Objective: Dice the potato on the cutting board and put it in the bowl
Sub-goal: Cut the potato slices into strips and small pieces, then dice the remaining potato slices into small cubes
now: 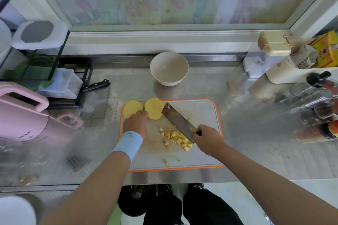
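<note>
Both hands work over the cutting board [210,155], a grey slab with an orange rim lying on the steel counter [256,142]. At the board's 10 o'clock corner the left hand [136,124], a pale blue wristband [128,142] on its wrist, is curled with fingertips down on two round yellow potato slices [142,108] lying side by side; whether it pinches or only presses them cannot be told. At about 3 o'clock on the board the right hand [207,139] is wrapped tight around the handle of a cleaver [177,120], whose broad blade runs toward 10 o'clock, its far end just beside the right-hand slice. Along the blade's 7 o'clock side sits a heap of potato dice [176,138], with a few stray bits near the board's 6 o'clock edge. Beyond the board, at 12 o'clock, stands the white bowl [169,68], holding no potato.
</note>
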{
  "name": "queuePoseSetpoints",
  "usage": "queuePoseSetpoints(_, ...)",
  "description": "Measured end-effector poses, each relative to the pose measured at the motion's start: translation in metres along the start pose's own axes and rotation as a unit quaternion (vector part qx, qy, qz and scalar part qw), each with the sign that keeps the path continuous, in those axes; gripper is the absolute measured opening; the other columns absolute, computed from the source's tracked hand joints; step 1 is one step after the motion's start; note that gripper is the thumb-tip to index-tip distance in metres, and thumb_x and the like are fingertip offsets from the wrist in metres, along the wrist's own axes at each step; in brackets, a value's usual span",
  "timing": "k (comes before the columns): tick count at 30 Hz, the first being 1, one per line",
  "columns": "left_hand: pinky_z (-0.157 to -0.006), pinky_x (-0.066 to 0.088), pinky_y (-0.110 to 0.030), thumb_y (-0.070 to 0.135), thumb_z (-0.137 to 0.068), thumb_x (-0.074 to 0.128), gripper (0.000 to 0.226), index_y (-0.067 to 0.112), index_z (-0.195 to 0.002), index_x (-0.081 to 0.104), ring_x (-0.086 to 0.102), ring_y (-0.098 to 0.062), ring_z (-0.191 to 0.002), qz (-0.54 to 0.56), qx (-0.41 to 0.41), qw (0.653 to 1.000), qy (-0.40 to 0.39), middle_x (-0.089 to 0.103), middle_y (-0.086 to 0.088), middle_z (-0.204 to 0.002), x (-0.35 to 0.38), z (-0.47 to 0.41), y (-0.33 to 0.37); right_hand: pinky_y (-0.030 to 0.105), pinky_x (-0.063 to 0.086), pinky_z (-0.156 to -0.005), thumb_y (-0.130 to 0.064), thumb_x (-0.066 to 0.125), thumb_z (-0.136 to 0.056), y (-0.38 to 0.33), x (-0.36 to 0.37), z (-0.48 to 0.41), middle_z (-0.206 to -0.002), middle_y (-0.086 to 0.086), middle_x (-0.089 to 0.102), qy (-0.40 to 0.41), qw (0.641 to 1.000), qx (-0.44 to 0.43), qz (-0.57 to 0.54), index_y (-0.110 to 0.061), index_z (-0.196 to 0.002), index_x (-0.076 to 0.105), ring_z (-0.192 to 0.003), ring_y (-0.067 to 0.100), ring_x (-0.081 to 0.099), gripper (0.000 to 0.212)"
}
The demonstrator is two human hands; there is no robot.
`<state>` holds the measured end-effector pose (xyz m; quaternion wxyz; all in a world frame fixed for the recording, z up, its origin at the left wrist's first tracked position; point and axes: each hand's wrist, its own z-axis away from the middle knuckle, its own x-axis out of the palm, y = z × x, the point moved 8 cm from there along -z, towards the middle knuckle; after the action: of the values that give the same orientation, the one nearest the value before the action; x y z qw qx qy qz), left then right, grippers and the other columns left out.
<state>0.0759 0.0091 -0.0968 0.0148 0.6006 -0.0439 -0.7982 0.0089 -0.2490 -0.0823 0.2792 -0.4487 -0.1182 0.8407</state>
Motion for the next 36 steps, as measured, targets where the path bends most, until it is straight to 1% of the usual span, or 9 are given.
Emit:
queuePoseSetpoints(11,-0.058,0.043,-0.034,-0.002,-0.075,0.056,0.039,0.016,-0.108,0.051,0.058,-0.027,-0.079,-0.082,0.07,0.994,-0.015,0.06,-0.005,-0.092,-0.006,-0.011,0.005,0.031,0.043,-0.054,-0.031,0.047,-0.092,-0.003,0.0,-0.005,-0.077,0.004,0.06,-0.004,1.0,0.0,0.001,-0.016,-0.083,0.055,-0.061,0.018,0.052,0.019)
queuePoseSetpoints(14,-0.06,0.046,-0.032,0.018,-0.088,0.056,0.012,0.021,-0.1,0.059,0.053,-0.026,-0.072,-0.003,0.061,0.998,0.015,0.057,-0.005,-0.086,-0.009,-0.002,0.01,0.032,0.042,-0.053,-0.031,0.047,-0.091,-0.004,-0.001,-0.006,-0.078,0.004,0.061,-0.007,1.0,0.004,0.002,-0.015,-0.083,0.055,-0.06,0.018,0.051,0.019)
queuePoseSetpoints(18,-0.072,0.05,-0.03,0.033,-0.088,0.058,0.01,0.03,-0.093,0.066,0.059,-0.016,-0.084,0.132,0.107,0.985,-0.025,0.065,0.007,-0.091,0.017,0.028,0.036,0.029,0.04,-0.052,-0.029,0.047,-0.091,-0.009,-0.004,-0.003,-0.077,0.003,0.059,-0.009,1.0,0.0,0.014,-0.017,-0.08,0.05,-0.058,0.018,0.048,0.017)
queuePoseSetpoints(21,-0.074,0.048,-0.027,0.052,-0.072,0.066,0.028,0.033,-0.093,0.064,0.054,-0.005,-0.085,0.229,0.08,0.969,-0.043,0.061,0.015,-0.089,0.029,0.056,0.036,0.028,0.039,-0.05,-0.029,0.046,-0.091,-0.012,-0.005,0.0,-0.074,0.002,0.057,-0.007,1.0,-0.006,0.02,-0.019,-0.076,0.047,-0.057,0.017,0.047,0.018)
queuePoseSetpoints(24,-0.072,0.046,-0.026,0.067,-0.058,0.069,0.057,0.033,-0.102,0.057,0.052,-0.006,-0.08,0.138,0.146,0.971,-0.128,0.058,0.016,-0.089,0.047,0.081,0.049,0.028,0.039,-0.051,-0.03,0.048,-0.092,-0.015,-0.004,0.004,-0.075,0.002,0.058,-0.007,1.0,-0.011,0.027,-0.019,-0.076,0.048,-0.059,0.017,0.048,0.019)
queuePoseSetpoints(26,-0.072,0.047,-0.027,0.062,-0.065,0.068,0.05,0.031,-0.101,0.057,0.054,-0.009,-0.078,0.084,0.17,0.97,-0.153,0.062,0.013,-0.087,0.055,0.086,0.055,0.031,0.041,-0.053,-0.033,0.049,-0.093,-0.017,0.0,0.006,-0.075,0.003,0.059,-0.014,0.999,-0.017,0.031,-0.019,-0.078,0.049,-0.061,0.018,0.05,0.02)
queuePoseSetpoints(31,-0.072,0.042,-0.019,0.043,-0.083,0.062,0.021,0.03,-0.1,0.067,0.06,-0.006,-0.089,0.155,0.085,0.978,-0.11,0.068,0.014,-0.1,0.047,0.07,0.048,0.031,0.04,-0.055,-0.034,0.047,-0.093,-0.013,0.007,0.01,-0.075,0.003,0.059,-0.021,0.999,-0.019,0.038,-0.017,-0.078,0.049,-0.062,0.017,0.049,0.023)
queuePoseSetpoints(34,-0.071,0.045,-0.022,0.06,-0.07,0.066,0.04,0.033,-0.098,0.059,0.057,-0.005,-0.084,0.194,0.051,0.976,-0.084,0.061,0.018,-0.094,0.038,0.067,0.048,0.029,0.037,-0.053,-0.029,0.047,-0.092,-0.01,0.005,0.011,-0.074,0.003,0.056,-0.016,0.999,-0.01,0.031,-0.018,-0.076,0.046,-0.06,0.017,0.046,0.02)
queuePoseSetpoints(36,-0.072,0.045,-0.026,0.071,-0.056,0.065,0.063,0.034,-0.104,0.048,0.05,-0.007,-0.087,0.16,0.083,0.979,-0.096,0.05,0.018,-0.099,0.042,0.074,0.065,0.031,0.039,-0.054,-0.03,0.048,-0.091,-0.007,0.002,0.01,-0.075,0.004,0.058,-0.011,1.0,-0.004,0.02,-0.017,-0.077,0.048,-0.06,0.018,0.047,0.019)
